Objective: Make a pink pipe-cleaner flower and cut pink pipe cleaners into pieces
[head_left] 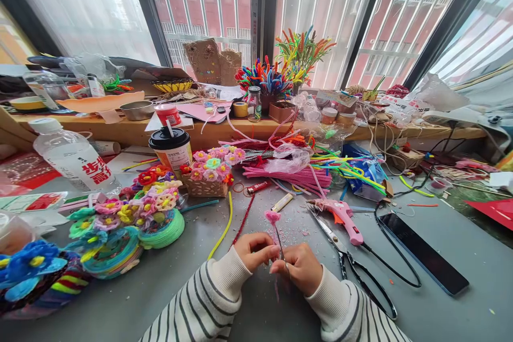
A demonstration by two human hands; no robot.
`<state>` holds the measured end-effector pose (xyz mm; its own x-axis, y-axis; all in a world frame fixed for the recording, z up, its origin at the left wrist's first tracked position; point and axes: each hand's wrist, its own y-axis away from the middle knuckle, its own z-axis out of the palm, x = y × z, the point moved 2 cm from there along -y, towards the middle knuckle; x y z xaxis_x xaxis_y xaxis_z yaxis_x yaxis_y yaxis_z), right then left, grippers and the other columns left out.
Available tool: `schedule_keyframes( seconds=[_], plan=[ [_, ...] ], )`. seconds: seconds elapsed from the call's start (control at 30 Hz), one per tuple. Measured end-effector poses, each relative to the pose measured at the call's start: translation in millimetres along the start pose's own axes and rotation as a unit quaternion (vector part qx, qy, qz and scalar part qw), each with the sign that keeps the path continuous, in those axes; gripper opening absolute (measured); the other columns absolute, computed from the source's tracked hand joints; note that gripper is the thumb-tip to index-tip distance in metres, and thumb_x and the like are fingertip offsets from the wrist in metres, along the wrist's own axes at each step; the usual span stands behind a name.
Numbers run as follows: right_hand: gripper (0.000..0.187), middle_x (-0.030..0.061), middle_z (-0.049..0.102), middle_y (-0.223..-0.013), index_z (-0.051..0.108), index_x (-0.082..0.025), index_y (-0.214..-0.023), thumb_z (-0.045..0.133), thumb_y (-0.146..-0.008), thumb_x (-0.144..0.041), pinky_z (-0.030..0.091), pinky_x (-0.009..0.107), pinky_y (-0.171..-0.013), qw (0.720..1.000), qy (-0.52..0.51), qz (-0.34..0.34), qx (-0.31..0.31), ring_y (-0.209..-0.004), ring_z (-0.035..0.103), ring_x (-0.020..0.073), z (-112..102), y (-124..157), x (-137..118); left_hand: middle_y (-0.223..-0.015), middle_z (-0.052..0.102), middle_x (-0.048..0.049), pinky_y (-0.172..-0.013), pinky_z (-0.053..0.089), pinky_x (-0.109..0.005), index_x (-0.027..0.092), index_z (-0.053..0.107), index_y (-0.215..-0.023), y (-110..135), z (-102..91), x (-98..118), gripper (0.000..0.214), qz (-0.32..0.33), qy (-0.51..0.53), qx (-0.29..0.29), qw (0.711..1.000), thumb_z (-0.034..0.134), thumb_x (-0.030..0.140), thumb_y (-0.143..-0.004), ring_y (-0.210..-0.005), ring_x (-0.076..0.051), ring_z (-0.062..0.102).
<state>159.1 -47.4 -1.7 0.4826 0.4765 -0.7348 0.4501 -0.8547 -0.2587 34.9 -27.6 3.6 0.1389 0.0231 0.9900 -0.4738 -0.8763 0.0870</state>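
Note:
My left hand (254, 250) and my right hand (300, 268) meet low in the middle of the view, over the grey table (192, 278). Both are closed in a pinch on a thin pink pipe cleaner stem (278, 240). The stem stands almost upright and ends in a small pink fuzzy tip (273, 217) above my fingers. Its lower end hangs below my right hand. Both arms wear striped sleeves.
Scissors (340, 248) and a pink glue gun (342, 216) lie right of my hands, with a black phone (422, 252) further right. Pipe-cleaner flower baskets (120, 224) crowd the left. A pile of pipe cleaners (296, 171), a lidded cup (172, 147) and a water bottle (72, 157) stand behind.

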Motion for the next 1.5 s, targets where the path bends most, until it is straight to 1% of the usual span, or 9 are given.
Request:
schedule_keyframes(
  seconds=[0.17,0.3,0.53,0.73,0.97,1.07,1.23,1.37,1.5],
  plan=[
    [0.066,-0.0003,0.045,-0.029,0.05,-0.017,-0.027,0.024,-0.072,-0.057,0.035,0.017,-0.043,0.999,-0.018,0.013,0.041,-0.034,0.044,0.0069,-7,-1,-1,-0.052,0.049,0.0,-0.046,0.037,-0.019,0.011,0.05,-0.056,-1,-4.4,1,0.028,0.023,-0.01,0.003,1.0,0.049,0.038,-0.065,-0.046,-0.008,0.045],
    [0.067,-0.0006,0.045,-0.031,0.054,-0.016,-0.03,0.023,-0.075,-0.055,0.034,0.016,-0.045,0.996,-0.026,0.031,0.084,-0.036,0.043,0.0057,-10,1,2,-0.059,0.051,-0.0023,-0.049,0.039,-0.02,0.012,0.052,-0.06,1,-8.5,11,0.022,0.104,-0.077,0.053,0.99,0.047,0.032,-0.068,-0.05,-0.008,0.046],
    [0.063,-0.0009,0.045,-0.034,0.053,-0.017,-0.029,0.027,-0.077,-0.05,0.034,0.016,-0.047,0.995,-0.011,0.028,0.094,-0.038,0.045,0.006,-7,2,3,-0.061,0.056,-0.0049,-0.051,0.041,-0.022,0.015,0.057,-0.063,8,-14.7,25,0.015,0.224,-0.251,0.203,0.92,0.049,0.027,-0.068,-0.05,-0.01,0.047],
    [0.061,-0.0008,0.047,-0.036,0.055,-0.017,-0.032,0.028,-0.079,-0.045,0.034,0.016,-0.047,0.996,0.011,0.022,0.084,-0.039,0.046,0.0059,-6,2,1,-0.076,0.061,-0.008,-0.066,0.044,-0.029,0.017,0.059,-0.077,19,-28.1,38,0.017,0.295,-0.319,0.228,0.872,0.044,0.016,-0.069,-0.071,-0.017,0.055],
    [0.058,-0.0006,0.049,-0.039,0.057,-0.017,-0.035,0.031,-0.079,-0.043,0.034,0.016,-0.048,0.997,0.027,0.009,0.069,-0.042,0.048,0.0067,3,3,5,-0.072,0.064,-0.0027,-0.064,0.045,-0.025,0.017,0.06,-0.073,50,-68.8,78,0.011,0.325,-0.369,0.377,0.785,0.051,0.02,-0.066,-0.064,-0.014,0.057],
    [0.058,-0.0002,0.049,-0.039,0.058,-0.017,-0.035,0.03,-0.079,-0.044,0.035,0.016,-0.049,0.998,0.026,0.011,0.064,-0.042,0.048,0.007,6,3,7,-0.067,0.064,-0.0009,-0.062,0.046,-0.025,0.018,0.061,-0.066,63,-97.7,103,0.013,0.286,-0.401,0.45,0.744,0.055,0.028,-0.063,-0.062,-0.013,0.058],
    [0.06,0.0003,0.05,-0.039,0.057,-0.018,-0.035,0.027,-0.079,-0.045,0.036,0.017,-0.05,0.998,0.022,0.009,0.05,-0.043,0.048,0.0077,8,3,5,-0.063,0.064,0.0019,-0.055,0.043,-0.018,0.017,0.063,-0.066,64,-135.3,142,0.018,0.127,-0.439,0.577,0.678,0.058,0.033,-0.059,-0.055,-0.01,0.056],
    [0.061,0.0007,0.05,-0.037,0.057,-0.018,-0.034,0.026,-0.078,-0.047,0.036,0.017,-0.049,0.998,0.026,0.008,0.055,-0.041,0.048,0.0078,8,3,4,-0.069,0.064,0.0002,-0.059,0.04,-0.017,0.017,0.064,-0.075,43,-151.8,162,0.023,0.063,-0.498,0.539,0.676,0.055,0.034,-0.062,-0.061,-0.009,0.056],
    [0.061,0.001,0.051,-0.038,0.057,-0.018,-0.034,0.026,-0.079,-0.046,0.036,0.017,-0.049,0.999,0.031,0.006,0.044,-0.042,0.049,0.008,11,3,7,-0.078,0.063,-0.0051,-0.066,0.039,-0.025,0.015,0.06,-0.088,22,-161.8,166,0.037,-0.066,-0.607,0.466,0.641,0.044,0.042,-0.068,-0.075,-0.016,0.054]
  ],
)
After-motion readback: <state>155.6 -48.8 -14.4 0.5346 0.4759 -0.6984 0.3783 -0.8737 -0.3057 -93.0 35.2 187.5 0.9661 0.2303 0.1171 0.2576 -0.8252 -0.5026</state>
